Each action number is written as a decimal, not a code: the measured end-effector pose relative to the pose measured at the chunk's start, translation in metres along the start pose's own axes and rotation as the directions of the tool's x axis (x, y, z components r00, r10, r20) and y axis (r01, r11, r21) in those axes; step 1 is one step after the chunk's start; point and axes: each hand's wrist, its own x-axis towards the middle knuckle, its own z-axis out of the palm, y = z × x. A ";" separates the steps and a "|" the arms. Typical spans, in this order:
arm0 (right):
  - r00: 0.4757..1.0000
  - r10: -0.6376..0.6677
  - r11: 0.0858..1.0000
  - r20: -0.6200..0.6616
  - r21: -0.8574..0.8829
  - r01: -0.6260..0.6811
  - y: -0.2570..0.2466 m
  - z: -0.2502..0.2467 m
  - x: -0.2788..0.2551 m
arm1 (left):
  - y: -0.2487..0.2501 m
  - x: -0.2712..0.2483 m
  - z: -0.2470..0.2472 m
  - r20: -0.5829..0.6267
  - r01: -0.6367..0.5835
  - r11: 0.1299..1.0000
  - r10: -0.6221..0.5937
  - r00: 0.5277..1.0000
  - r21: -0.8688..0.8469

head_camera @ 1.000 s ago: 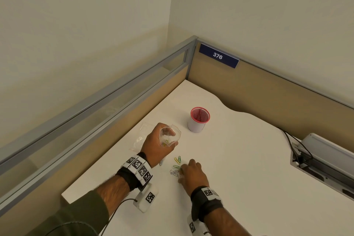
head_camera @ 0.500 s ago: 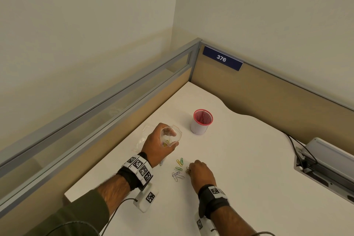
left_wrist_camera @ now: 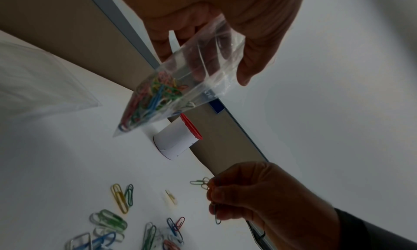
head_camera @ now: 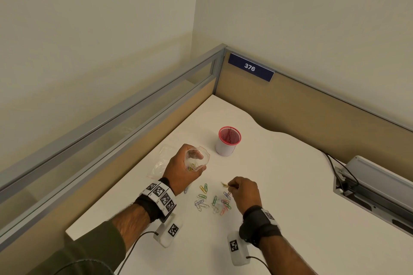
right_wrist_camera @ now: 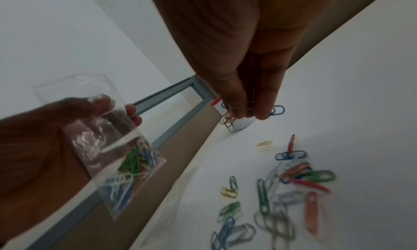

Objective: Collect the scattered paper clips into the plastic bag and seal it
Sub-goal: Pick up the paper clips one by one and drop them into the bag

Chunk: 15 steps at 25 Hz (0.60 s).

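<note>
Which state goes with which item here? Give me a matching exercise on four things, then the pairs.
Things:
1. plastic bag
2. loose paper clips
3. cup
4. right hand

States:
A. standing upright on the desk, red-rimmed
B. held open in the left hand, clips inside
C. pinching a few clips above the desk
D. lying scattered on the desk

Pairs: 1-B, 2-D, 3-A, 4-C

Paper clips (head_camera: 212, 201) mixed green, yellow, blue, red, clear; plastic bag (head_camera: 197, 158) transparent; cup (head_camera: 228, 144) white, red rim; worktop (head_camera: 279, 196) white; sign (head_camera: 250, 67) navy, white digits.
</note>
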 end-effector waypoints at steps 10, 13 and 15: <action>0.966 -0.179 0.825 -0.186 0.507 0.250 -0.097 -0.072 -0.026 | 0.000 0.001 0.006 0.030 -0.016 0.999 0.015 0.999 0.040; 0.951 -0.266 0.810 -0.161 0.498 0.311 -0.127 -0.080 -0.032 | 0.002 0.000 0.007 0.034 -0.032 0.998 0.030 0.999 0.050; 0.942 -0.315 0.844 -0.118 0.420 0.335 -0.136 -0.076 -0.033 | 0.003 0.001 0.008 0.040 -0.038 0.997 0.035 0.999 0.074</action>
